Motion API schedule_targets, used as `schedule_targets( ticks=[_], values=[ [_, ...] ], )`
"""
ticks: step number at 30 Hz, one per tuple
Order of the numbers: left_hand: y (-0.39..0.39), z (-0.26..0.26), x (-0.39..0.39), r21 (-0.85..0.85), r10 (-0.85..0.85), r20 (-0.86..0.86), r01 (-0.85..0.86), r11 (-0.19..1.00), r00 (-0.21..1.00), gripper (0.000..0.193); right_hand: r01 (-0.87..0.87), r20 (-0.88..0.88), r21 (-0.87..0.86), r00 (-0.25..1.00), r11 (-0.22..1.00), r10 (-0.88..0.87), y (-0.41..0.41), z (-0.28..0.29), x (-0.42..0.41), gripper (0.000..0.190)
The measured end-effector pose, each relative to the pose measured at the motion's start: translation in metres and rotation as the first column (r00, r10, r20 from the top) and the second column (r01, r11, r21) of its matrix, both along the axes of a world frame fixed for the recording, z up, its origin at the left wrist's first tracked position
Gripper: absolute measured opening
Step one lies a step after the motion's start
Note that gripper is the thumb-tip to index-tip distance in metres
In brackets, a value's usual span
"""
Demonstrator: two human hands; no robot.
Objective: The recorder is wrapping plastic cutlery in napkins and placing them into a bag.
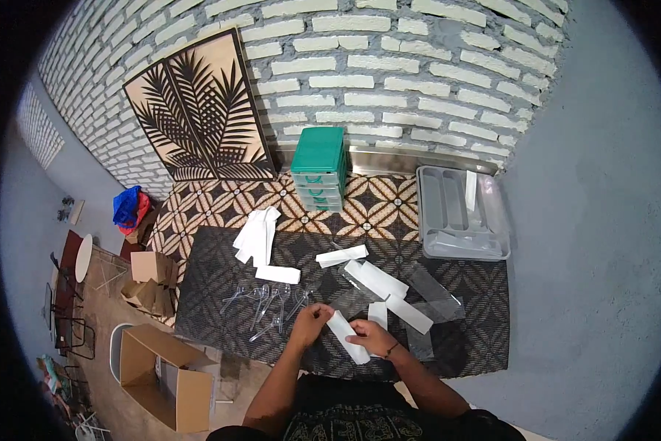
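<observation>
A folded white paper napkin [346, 334] slants between my hands above the dark mat. The fingertips of my left hand [310, 326] pinch its upper end. My right hand [372, 337] holds its right side, with the thumb lying across the paper. Several clear plastic spoons [264, 300] are spread to the left of my left hand. Beyond my right hand, more folded napkins [382, 281] lie among clear plastic sleeves [435, 292]. One napkin [378, 314] is partly hidden behind my right hand. Farther back on the left is a fanned pile of white napkins [260, 234].
A grey cutlery tray [445, 201] holding plastic packaging and a white strip stands at the back right. A green-topped drawer unit [318, 160] is near the brick wall, beside a leaf-patterned panel [198, 110]. An open cardboard box [148, 380] sits left of the table.
</observation>
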State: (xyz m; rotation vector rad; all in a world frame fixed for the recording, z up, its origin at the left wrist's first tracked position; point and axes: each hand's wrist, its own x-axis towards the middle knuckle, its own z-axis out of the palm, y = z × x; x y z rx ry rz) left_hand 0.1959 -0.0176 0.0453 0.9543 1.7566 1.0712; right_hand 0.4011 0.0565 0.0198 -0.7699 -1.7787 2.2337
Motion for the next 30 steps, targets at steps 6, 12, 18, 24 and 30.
schedule_targets(
  ticks=[6,12,18,24,30],
  values=[
    [-0.017,0.01,-0.011,-0.096,-0.028,0.038,0.032,0.995,0.999,0.02,-0.043,0.036,-0.089,0.998,0.995,0.046,-0.011,-0.008,0.011,0.035],
    [-0.04,0.003,-0.043,-0.021,-0.106,0.005,0.106,0.994,0.994,0.025,-0.089,0.043,-0.102,0.995,0.991,0.094,-0.029,-0.015,0.004,0.032],
    [-0.051,0.012,-0.071,-0.299,-0.378,0.186,0.419,0.857,0.907,0.028,-0.05,0.069,0.054,0.997,0.997,0.046,-0.039,-0.002,-0.022,0.032],
    [-0.05,0.015,-0.113,-0.264,-0.334,0.213,0.383,0.885,0.918,0.031,-0.055,0.102,0.072,0.994,0.996,0.048,-0.046,0.009,-0.043,0.037],
    [-0.045,0.033,-0.155,-0.233,-0.368,0.046,0.368,0.9,0.929,0.031,-0.117,0.255,0.244,0.965,0.963,0.053,-0.052,0.021,-0.057,0.04]
  ],
)
